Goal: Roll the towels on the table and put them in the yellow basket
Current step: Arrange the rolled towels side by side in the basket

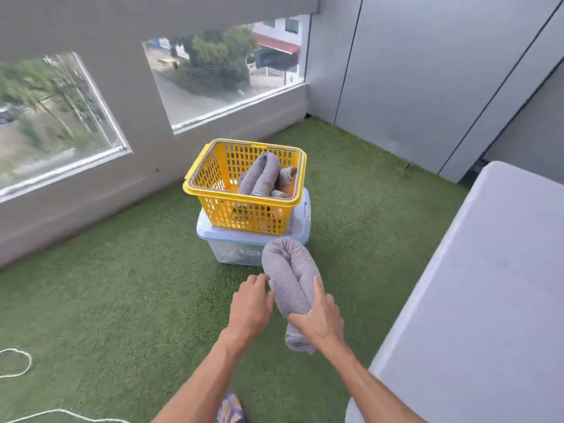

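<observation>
A grey rolled towel (pixel 290 270), bent double, hangs in the air in front of me. My right hand (pixel 317 319) grips it near its lower end, fingers curled round it. My left hand (pixel 251 303) is beside the towel's left side with relaxed fingers, fingertips at or close to the cloth. Ahead stands the yellow basket (pixel 210 175) on a clear plastic box. Inside it lie several rolled towels (pixel 262 175), grey ones on top. The white table (pixel 488 285) runs along my right; no towel shows on its visible part.
The clear box with a pale blue lid (pixel 232 239) stands on green artificial grass (pixel 122 285). A low wall with glass panels is on the left, grey panels at the back right. A white rope (pixel 21 364) lies at the lower left. My sandalled foot (pixel 230 409) shows below.
</observation>
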